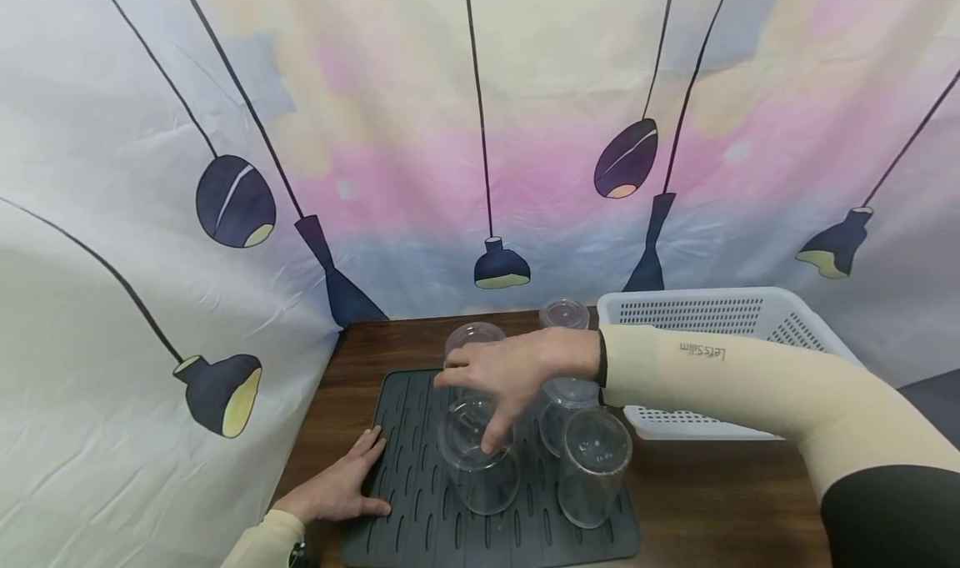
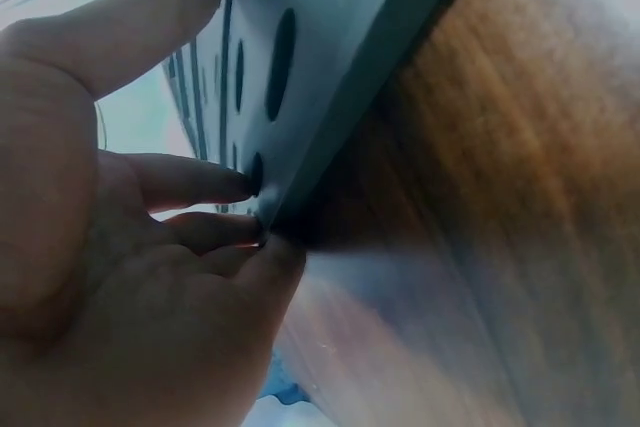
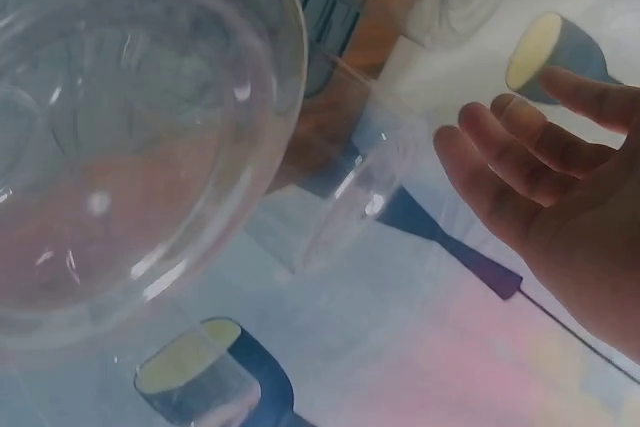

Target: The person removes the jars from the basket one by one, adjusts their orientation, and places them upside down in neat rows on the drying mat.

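Several clear jar-like containers stand on a dark grey slotted drying mat, among them a front-left clear container and a front-right clear container. Above the front-left one hovers my right hand, fingers spread and slightly bent. In the right wrist view, that hand has a gap between its fingers and the large clear container. My left hand lies at the mat's left edge; in the left wrist view its fingertips touch the mat at the rim. My right forearm partly covers the containers behind.
A white perforated basket stands at the right behind my right forearm. Two more clear containers, a back-left one and a back-right one, stand farther back on the brown wooden table. A lamp-patterned cloth hangs behind.
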`<state>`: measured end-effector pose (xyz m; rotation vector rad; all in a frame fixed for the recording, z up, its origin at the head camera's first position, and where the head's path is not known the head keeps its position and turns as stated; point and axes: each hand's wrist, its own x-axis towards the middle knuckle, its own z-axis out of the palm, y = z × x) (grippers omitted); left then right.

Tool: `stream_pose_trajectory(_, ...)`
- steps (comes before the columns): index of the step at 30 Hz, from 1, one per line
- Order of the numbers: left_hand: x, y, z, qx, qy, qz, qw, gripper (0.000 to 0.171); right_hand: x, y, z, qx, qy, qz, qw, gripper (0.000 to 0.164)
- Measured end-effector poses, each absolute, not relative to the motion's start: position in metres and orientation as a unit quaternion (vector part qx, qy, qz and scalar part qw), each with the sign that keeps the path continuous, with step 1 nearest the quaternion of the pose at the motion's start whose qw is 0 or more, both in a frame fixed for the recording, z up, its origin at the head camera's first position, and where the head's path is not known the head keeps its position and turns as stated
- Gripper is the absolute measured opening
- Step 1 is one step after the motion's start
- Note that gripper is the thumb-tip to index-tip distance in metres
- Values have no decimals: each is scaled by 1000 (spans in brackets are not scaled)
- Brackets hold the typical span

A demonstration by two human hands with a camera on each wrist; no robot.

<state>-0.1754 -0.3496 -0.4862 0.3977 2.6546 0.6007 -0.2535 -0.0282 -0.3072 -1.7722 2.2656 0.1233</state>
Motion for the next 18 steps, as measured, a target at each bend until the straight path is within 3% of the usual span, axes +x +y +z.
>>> stream_pose_trajectory(5, -179, -348, -467, 158, 950, 216, 159, 100, -259, -10, -296, -599, 796, -11, 88, 90)
stream_pose_trajectory(12, -183, -342, -415, 204, 965, 167, 8, 87, -264, 17, -290, -573, 816, -71, 25, 84)
stream_pose_trajectory(18, -185, -323, -376, 247, 952, 165, -74, 80, -268, 39, -289, -558, 822, -115, -23, 75)
